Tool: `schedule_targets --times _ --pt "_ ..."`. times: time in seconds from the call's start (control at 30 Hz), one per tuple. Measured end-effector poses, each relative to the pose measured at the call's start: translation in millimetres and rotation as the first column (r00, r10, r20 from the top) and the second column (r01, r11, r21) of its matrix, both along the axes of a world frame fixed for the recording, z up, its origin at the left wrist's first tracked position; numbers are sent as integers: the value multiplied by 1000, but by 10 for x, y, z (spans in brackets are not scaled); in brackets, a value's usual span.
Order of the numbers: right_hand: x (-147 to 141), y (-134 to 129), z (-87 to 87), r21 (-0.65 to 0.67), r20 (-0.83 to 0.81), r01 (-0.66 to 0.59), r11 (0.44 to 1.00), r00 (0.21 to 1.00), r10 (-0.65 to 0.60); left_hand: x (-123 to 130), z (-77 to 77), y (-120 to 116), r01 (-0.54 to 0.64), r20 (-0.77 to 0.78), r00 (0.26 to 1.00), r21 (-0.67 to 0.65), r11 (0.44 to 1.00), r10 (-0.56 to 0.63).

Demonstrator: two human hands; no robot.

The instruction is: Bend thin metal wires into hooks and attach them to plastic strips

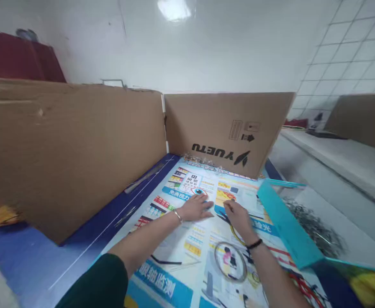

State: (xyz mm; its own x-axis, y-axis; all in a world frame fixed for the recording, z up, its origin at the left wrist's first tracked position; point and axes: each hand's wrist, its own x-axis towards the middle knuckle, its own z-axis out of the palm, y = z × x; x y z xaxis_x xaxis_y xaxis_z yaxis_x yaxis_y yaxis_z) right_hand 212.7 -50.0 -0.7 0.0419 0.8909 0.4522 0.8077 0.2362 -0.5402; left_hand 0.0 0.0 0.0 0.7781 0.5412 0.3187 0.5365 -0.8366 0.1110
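My left hand (197, 208) lies flat on a printed poster sheet (195, 233), fingers stretched out, beside an eye picture. To its right, my right hand (238, 217) is closed with the fingertips drawn together; anything inside them is too small or hidden to make out. A dark, thin-tipped object (223, 217) lies against the poster by the right hand, partly covered by it. A yellow curved piece (236, 235) shows under the right wrist. Nearer to me is a round coil of grey wire (218, 265). A black-and-pale thin strip (165, 261) lies below my left forearm.
Cardboard panels (110, 141) wall off the left and back. At right stands a turquoise-edged box (292, 226) holding a tangle of dark metal wire pieces (316, 229). Small clear pieces (200, 160) line the poster's far edge. Thin metal strips (144, 179) lie along the left panel.
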Motion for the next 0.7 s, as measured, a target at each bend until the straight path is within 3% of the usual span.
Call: schedule_targets --times 0.13,0.3,0.43,0.57,0.7 --pt "18 -24 12 -3 1 18 1000 1000 -18 -68 91 146 8 45 999 -3 1000 -8" --pt "-30 -11 75 -21 18 31 999 999 -30 -648 106 588 -149 178 973 -13 989 149" --pt "-252 55 114 -68 85 -37 997 995 42 -980 12 859 -174 181 967 -32 984 177" --pt "-615 193 65 -130 208 -141 981 964 166 -968 -56 919 -157 134 978 -40 987 161" --pt "-908 356 -71 -209 330 -157 965 918 221 -915 -116 952 -197 86 976 -63 978 202"
